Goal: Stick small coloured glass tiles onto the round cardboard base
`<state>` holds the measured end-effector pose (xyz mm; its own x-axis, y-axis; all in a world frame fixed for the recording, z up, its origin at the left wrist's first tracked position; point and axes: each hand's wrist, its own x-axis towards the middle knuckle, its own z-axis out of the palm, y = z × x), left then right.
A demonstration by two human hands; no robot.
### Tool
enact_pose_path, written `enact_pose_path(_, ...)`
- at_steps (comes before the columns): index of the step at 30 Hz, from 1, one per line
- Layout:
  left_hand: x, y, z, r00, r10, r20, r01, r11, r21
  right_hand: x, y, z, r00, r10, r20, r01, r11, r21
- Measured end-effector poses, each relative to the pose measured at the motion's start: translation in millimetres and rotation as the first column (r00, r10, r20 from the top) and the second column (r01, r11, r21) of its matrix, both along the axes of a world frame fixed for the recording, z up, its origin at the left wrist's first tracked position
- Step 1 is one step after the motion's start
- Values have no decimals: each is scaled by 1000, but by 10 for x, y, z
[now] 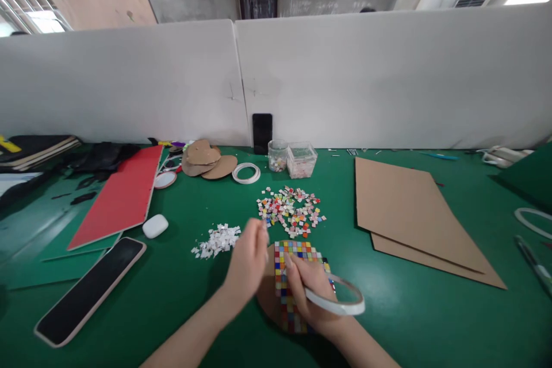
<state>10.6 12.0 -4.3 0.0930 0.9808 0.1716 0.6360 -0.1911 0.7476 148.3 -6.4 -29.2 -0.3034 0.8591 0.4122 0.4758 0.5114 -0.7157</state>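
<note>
Right hand (313,284): fingers curled in, thumb and index together at the tip, white tape ring (336,303) caught in the grip and sticking out to the right. Can't tell if anything small sits in the pinch. Left hand (249,250): blurred, fingers folded in, raised just left of the tile sheet's far end; can't see what it holds, if anything.

Key relation: tile sheet (279,279) lies directly under the right hand and extends left of the pinch. Right hand is nearer. Sheet's long axis seems to run away from the person, tipped slightly left at the far end; near part is mostly behind the hand and wrist, so not certain.

Sheet look: small glossy squares in tight rows, mixed blue, red, yellow, orange, green, white. Far right edge is stepped. It lies on a brown cardboard disc (266,293), bare along the left side.

Further out: loose coloured tiles (297,218) just beyond the sheet, white scraps (221,238) left of the left hand, all on the green table (414,310).
</note>
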Motion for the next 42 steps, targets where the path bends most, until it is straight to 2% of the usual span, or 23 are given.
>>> enact_pose_path(2,-132,130,76,980,158,123,-154,987,-38,-15,-23,5,1000,20,13,-20,999,48)
enact_pose_path(4,-308,229,150,973,209,101,-208,978,-21,-20,-32,2,1000,3,0,-3,997,82)
enact_pose_path(7,-557,266,211,992,118,-52,-121,991,-59,-7,-14,-7,997,-78,-28,81,991,111)
enact_pose_path(10,-725,225,208,984,84,-157,-101,990,-102,4,1,-9,994,-110,-28,113,987,116)
enact_pose_path(13,-835,207,205,989,48,-141,-71,984,-164,-5,-17,-4,995,-94,-34,97,986,136)
enact_pose_path(16,-921,235,248,992,46,-121,-72,973,-219,-16,-41,1,999,-25,-45,29,994,106)
enact_pose_path(20,-1012,275,322,979,63,-192,-106,970,-219,-14,-44,21,998,12,-62,-6,996,91)
enact_pose_path(25,-1060,278,344,959,43,-281,-76,991,-107,-7,-39,64,999,14,-51,-9,995,96)
enact_pose_path(28,-1045,274,353,947,65,-316,-100,990,-96,-9,-39,64,999,32,-31,-29,994,102)
enact_pose_path(33,-1041,276,344,956,43,-291,-90,985,-150,-18,-40,45,1000,20,0,-20,994,105)
enact_pose_path(38,-1088,277,332,996,-18,-86,-12,940,-342,-12,-56,64,999,-9,-38,13,994,109)
enact_pose_path(42,-1080,255,416,997,-24,-80,-5,936,-353,-4,-56,67,999,-21,-30,23,995,99)
